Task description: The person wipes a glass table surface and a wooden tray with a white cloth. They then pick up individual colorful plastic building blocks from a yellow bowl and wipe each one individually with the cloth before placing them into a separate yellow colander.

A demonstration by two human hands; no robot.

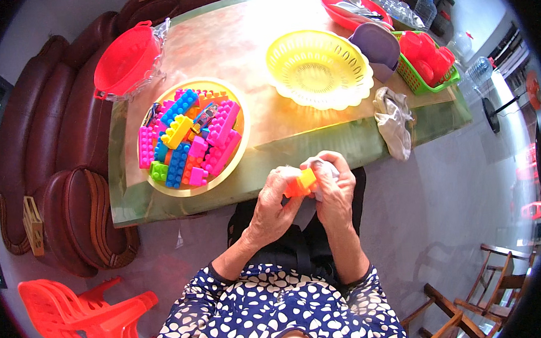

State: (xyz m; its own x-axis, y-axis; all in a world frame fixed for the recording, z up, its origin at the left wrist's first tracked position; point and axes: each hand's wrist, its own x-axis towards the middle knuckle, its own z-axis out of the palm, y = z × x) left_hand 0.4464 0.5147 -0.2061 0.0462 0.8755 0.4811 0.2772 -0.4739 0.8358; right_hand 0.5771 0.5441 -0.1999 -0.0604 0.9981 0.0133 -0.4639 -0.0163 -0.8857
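My left hand grips an orange and yellow toy building block just off the table's near edge, above my lap. Pressed against the block's right side is a white cloth, bunched in my right hand. The fingers hide parts of both. On the table to the left, a round yellow tray holds a heap of pink, blue, green, orange and yellow building blocks. A yellow openwork plastic basket stands at the table's middle right.
A crumpled pale cloth hangs over the table's near edge. Behind it are a green basket with red cups, a purple container and a red basin with utensils. A red colander stands far left. A red plastic chair is at lower left.
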